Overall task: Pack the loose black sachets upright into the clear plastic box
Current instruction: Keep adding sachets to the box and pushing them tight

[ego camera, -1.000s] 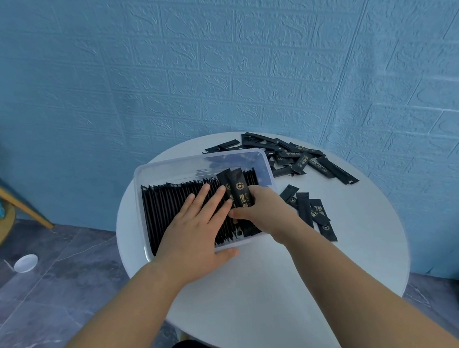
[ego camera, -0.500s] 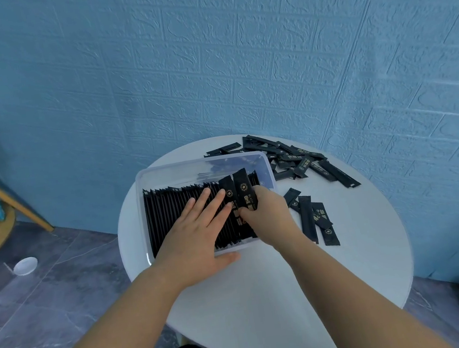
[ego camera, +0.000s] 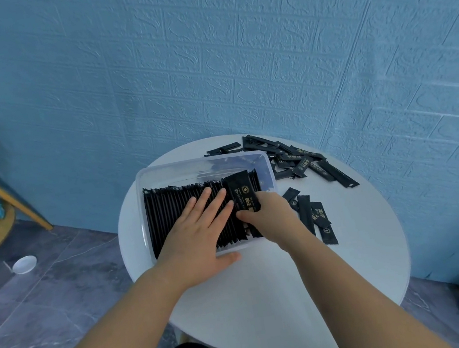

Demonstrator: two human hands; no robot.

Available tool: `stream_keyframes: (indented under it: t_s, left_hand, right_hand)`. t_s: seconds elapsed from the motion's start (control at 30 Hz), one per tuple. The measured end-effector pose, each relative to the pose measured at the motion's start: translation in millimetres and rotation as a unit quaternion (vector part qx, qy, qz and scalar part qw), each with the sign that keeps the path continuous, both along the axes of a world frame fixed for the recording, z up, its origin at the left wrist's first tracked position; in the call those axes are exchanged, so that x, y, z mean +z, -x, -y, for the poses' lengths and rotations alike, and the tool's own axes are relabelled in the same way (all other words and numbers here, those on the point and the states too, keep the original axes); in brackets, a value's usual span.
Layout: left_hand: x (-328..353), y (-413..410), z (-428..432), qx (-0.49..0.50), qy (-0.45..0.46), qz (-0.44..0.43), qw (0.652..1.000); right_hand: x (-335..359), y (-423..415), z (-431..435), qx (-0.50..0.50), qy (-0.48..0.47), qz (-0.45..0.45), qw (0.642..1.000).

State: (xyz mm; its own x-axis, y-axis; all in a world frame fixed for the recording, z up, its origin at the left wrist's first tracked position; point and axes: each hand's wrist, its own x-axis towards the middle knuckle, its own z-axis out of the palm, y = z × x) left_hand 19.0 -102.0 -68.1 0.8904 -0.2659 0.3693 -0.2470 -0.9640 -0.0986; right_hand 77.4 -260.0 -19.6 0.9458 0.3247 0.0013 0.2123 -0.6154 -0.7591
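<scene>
At the right end of the clear box [ego camera: 200, 163]: one sachet [ego camera: 242, 192].
My right hand [ego camera: 271, 216] pinches it, flat and black, long axis near-to-far; my left hand [ego camera: 197, 237], fingers straight, presses the upright row [ego camera: 166, 212].

Left hand [ego camera: 199, 237] flat on packed sachets [ego camera: 168, 212], right hand [ego camera: 272, 215] gripping sachet [ego camera: 242, 192]
</scene>
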Motion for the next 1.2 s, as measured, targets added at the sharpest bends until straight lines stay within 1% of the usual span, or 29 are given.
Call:
stream_keyframes:
  t_s: [0.17, 0.3, 0.4, 0.5, 0.6, 0.7, 0.8, 0.93, 1.0, 1.1, 1.2]
  left_hand:
    - [5, 1, 2, 0.001, -0.009, -0.005, 1.0]
    - [12, -2, 2, 0.005, -0.028, -0.035, 0.999]
    - [18, -5, 5, -0.003, -0.031, -0.04, 0.999]
    - [14, -8, 3, -0.009, -0.01, -0.05, 0.999]
    - [12, -4, 3, -0.006, -0.019, -0.042, 0.999]
    - [5, -5, 2, -0.007, -0.023, -0.026, 0.999]
    - [5, -3, 2, -0.002, -0.034, -0.012, 0.999]
    - [1, -3, 1, 0.002, -0.033, 0.007, 0.999]
    - [0, -3, 1, 0.001, -0.032, 0.009, 0.999]
    - [-1, -3, 0, -0.005, -0.029, 0.017, 0.999]
    - [-3, -3, 0, -0.009, -0.032, 0.027, 0.999]
  right_hand:
    - [-1, 0, 0, 0.0, -0.025, -0.036, 0.999]
    - [-1, 0, -3, -0.008, -0.034, -0.031, 0.999]
    - [0, -1, -3, -0.01, -0.038, -0.04, 0.998]
    - [0, -2, 0, -0.014, -0.067, -0.075, 0.995]
    - [-1, -1, 0, -0.016, -0.093, -0.094, 0.991]
    - [-1, -2, -1, -0.018, -0.099, -0.095, 0.99]
    - [-3, -1, 0, -0.024, -0.089, -0.074, 0.993]
    - [-6, 1, -1, -0.045, -0.031, 0.043, 0.998]
    - [-9, 2, -1, -0.049, -0.006, 0.083, 0.995]
    - [-11, 2, -2, -0.048, 0.018, 0.102, 0.993]
    - [-11, 2, -2, -0.043, 0.029, 0.096, 0.994]
